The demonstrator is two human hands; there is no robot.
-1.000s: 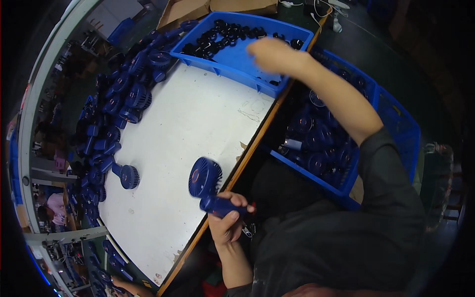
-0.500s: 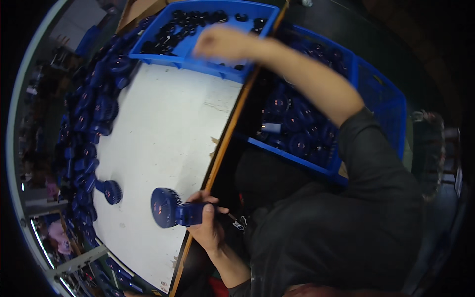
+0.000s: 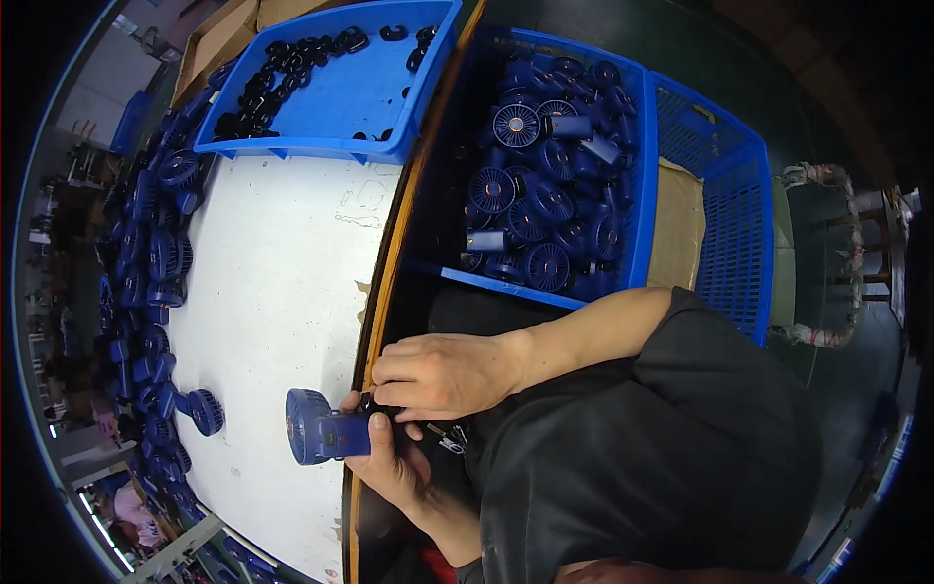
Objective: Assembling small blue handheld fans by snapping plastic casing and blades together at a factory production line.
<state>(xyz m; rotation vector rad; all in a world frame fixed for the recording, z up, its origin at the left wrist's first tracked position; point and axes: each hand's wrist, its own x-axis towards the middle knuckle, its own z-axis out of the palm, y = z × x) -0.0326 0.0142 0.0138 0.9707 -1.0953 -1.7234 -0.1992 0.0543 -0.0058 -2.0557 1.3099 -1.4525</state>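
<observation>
A blue handheld fan (image 3: 309, 428) lies sideways in my left hand (image 3: 394, 475), its round head over the table edge and its handle between my thumb and fingers. My right hand (image 3: 443, 373) is closed at the handle's end, its fingertips pressed together over a small black piece (image 3: 368, 402) that is mostly hidden. Both hands meet just in front of the wooden edge. Another blue fan (image 3: 204, 412) lies on the white tabletop (image 3: 263, 321), beyond the held one.
A blue tray (image 3: 331, 92) with several small black parts stands at the table's upper end. Blue fans (image 3: 146, 258) are heaped along the far side. Beside the table, a blue crate (image 3: 545, 297) holds many fans; another crate (image 3: 730, 234) contains cardboard (image 3: 676, 224).
My right hand has come from over the black parts tray down to the fan's handle. My left hand still grips the fan, and the view has shifted slightly.
</observation>
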